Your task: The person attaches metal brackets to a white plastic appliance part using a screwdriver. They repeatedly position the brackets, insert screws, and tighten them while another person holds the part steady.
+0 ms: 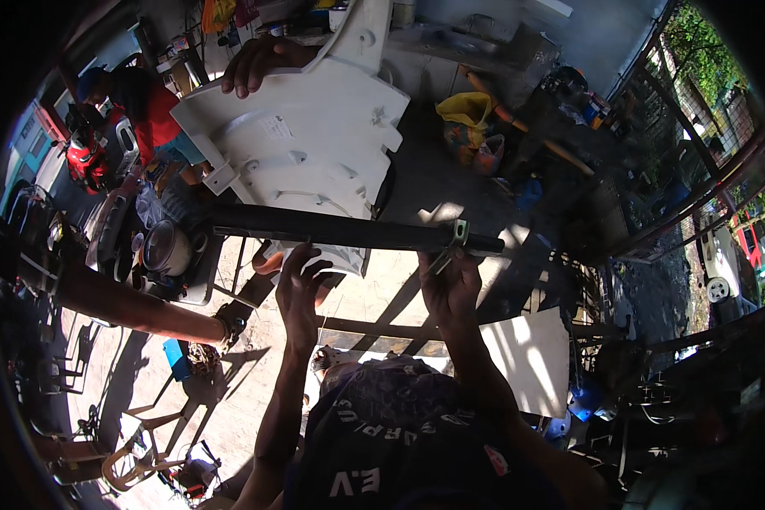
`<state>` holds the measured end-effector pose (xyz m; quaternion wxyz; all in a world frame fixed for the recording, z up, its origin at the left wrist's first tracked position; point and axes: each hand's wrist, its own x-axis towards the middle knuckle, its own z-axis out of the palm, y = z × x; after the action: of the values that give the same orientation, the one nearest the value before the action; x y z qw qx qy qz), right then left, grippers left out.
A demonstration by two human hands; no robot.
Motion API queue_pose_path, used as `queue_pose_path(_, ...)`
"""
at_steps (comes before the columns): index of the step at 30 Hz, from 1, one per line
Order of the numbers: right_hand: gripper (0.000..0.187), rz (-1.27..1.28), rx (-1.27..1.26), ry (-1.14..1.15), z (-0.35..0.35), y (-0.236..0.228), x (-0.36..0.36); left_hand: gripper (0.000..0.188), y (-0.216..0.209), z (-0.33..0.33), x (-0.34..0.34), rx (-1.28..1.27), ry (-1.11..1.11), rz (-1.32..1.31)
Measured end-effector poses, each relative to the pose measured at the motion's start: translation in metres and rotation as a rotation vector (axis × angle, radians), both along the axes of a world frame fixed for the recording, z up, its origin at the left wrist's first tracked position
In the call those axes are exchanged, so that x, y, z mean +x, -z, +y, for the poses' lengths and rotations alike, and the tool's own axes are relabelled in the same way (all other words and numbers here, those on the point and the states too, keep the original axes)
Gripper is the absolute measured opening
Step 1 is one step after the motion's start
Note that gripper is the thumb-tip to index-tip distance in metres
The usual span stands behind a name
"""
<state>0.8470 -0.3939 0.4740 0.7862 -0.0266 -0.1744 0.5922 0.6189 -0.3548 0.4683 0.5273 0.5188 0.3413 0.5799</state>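
A long black bar (pixel 340 228) runs across in front of me, with a slotted metal bracket (pixel 459 235) near its right end. My right hand (pixel 452 285) is closed on the bracket, just under the bar. Below the bar's middle, my left hand (pixel 299 293) has its fingers apart and curled upward, the fingertips at the bar's lower edge. Beyond the bar stands a large white moulded panel (pixel 314 140) with ribs and small mounting lugs. Another person's hand (pixel 268 61) grips the panel's top edge.
A person in a red and black shirt (pixel 144 110) bends over at the far left, near a pot (pixel 168 248) on a table. A yellow bag (pixel 466 110) stands on the far floor. A pale flat board (pixel 527 361) lies right of my forearm; a chair (pixel 132 459) is lower left.
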Motion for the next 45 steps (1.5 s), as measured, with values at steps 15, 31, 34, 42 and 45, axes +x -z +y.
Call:
queue_pose_path(15,0.03,0.1,-0.188,-0.369,-0.008,0.05,-0.081,0.026,-0.017,-0.022,0.042,0.048,0.017,0.209)
queue_pose_path(31,0.038,-1.759,-0.033,0.828,-0.015,0.057,-0.077,0.032,0.003,-0.01,0.028,0.008,-0.24,0.378)
queue_pose_path(34,0.058,-1.756,0.094,0.962,0.001,0.066,-0.072,0.035,0.007,-0.007,0.034,0.044,-0.221,0.332)
queue_pose_path(42,0.054,-1.69,0.021,1.168,0.022,0.071,-0.064,0.049,0.005,-0.003,0.063,0.05,-0.253,0.236)
queue_pose_path(45,0.06,-1.683,-0.12,1.074,0.017,0.068,-0.061,0.049,0.004,0.001,0.059,0.05,-0.212,0.274)
